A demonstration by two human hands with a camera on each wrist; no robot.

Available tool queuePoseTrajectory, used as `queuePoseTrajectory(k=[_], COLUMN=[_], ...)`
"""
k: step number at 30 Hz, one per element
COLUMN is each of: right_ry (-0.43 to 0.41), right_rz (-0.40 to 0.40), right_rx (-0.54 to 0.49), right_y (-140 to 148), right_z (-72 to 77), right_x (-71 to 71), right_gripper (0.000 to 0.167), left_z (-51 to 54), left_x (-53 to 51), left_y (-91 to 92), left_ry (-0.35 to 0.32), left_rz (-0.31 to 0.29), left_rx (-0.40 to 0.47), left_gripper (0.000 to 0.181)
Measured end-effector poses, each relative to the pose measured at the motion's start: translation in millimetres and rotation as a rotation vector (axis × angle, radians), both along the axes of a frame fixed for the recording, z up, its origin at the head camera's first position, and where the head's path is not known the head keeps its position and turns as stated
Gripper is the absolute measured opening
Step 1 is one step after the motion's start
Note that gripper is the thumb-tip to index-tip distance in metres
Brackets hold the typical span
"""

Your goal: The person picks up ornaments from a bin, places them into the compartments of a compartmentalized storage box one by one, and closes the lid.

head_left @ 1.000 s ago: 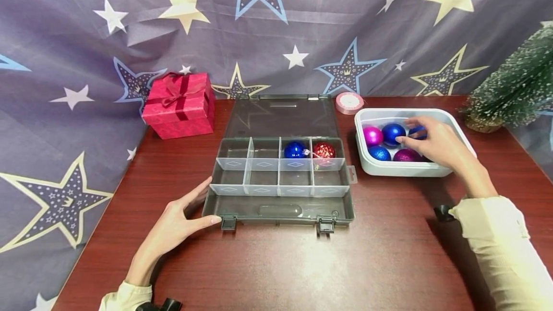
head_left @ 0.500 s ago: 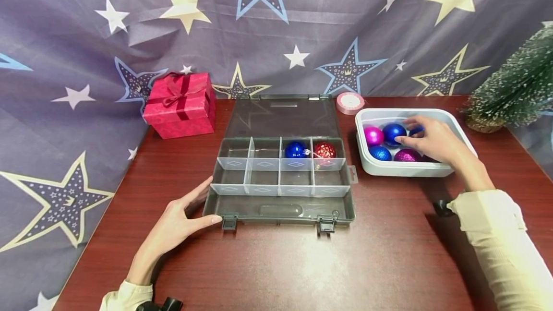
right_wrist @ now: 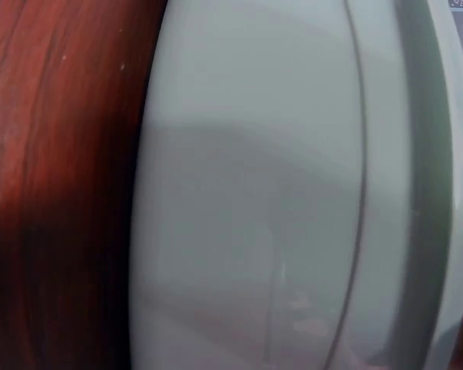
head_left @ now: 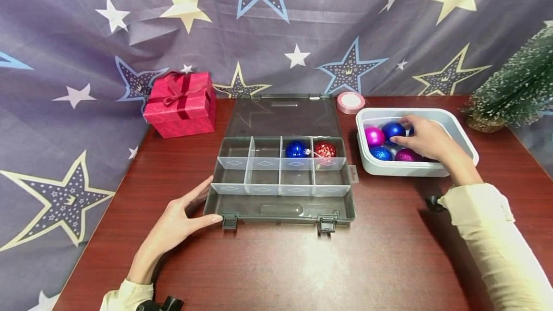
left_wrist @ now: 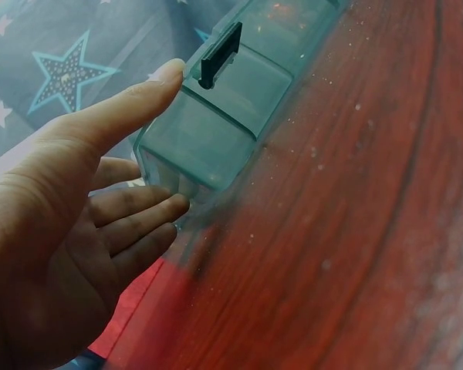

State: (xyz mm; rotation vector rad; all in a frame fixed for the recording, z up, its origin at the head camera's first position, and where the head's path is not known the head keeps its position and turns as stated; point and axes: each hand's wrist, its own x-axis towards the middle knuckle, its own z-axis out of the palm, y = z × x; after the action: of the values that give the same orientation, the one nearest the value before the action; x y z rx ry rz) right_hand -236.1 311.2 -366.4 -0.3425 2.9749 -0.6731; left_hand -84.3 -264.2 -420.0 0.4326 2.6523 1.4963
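My right hand (head_left: 434, 143) reaches into a white plastic bin (head_left: 406, 171), thumb and fingertips around a dark blue Christmas ball (head_left: 392, 131). Beside that ball lie a pink ball (head_left: 373, 136), a glittery blue ball (head_left: 380, 153) and a glittery purple ball (head_left: 407, 154). Another blue ball is mostly hidden behind my fingers. With straight fingers, my left hand (head_left: 174, 220) rests against the left front corner of a grey see-through compartment box (head_left: 242, 205), lid folded back. Its back row holds a shiny blue ball (head_left: 295, 149) and a red patterned ball (head_left: 325, 150).
A red gift box (head_left: 181, 104) stands at the back left. Behind the bin's left corner lies a pink ribbon roll (head_left: 351, 102). A small frosted tree (head_left: 514, 80) is at the right. The bin's outer wall (right_wrist: 247, 193) fills the right wrist view.
My right hand has shifted left within the bin, from beside the dark blue ball to around it. My left hand keeps its place at the compartment box.
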Motion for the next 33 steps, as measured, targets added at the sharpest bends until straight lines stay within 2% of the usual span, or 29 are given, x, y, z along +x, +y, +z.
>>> queuePoseTrajectory(k=[7,18,25,33], right_ry=[0.002,0.045,0.041,0.123], right_rz=[-0.007,0.005,-0.023,-0.019], right_rx=[0.027,-0.015,-0.035,-0.080], right_y=[-2.2,-0.5,0.3,7.4], right_z=[-2.0,-7.3,-1.2,5.6], right_x=[-1.6,2.9,6.8,14.2], right_gripper=[0.063,0.057,0.060,0.054], left_z=[0.8,-0.5,-2.0,1.5], left_x=[-0.3,-0.3,-0.5,0.1], left_y=[0.3,-0.1,-0.7,0.7], left_ry=[-0.004,0.004,0.005,-0.006], left_rz=[-0.002,-0.011,-0.015,0.000], left_rx=[-0.001,0.007,0.006,0.001], left_gripper=[0.088,0.088,0.087,0.088])
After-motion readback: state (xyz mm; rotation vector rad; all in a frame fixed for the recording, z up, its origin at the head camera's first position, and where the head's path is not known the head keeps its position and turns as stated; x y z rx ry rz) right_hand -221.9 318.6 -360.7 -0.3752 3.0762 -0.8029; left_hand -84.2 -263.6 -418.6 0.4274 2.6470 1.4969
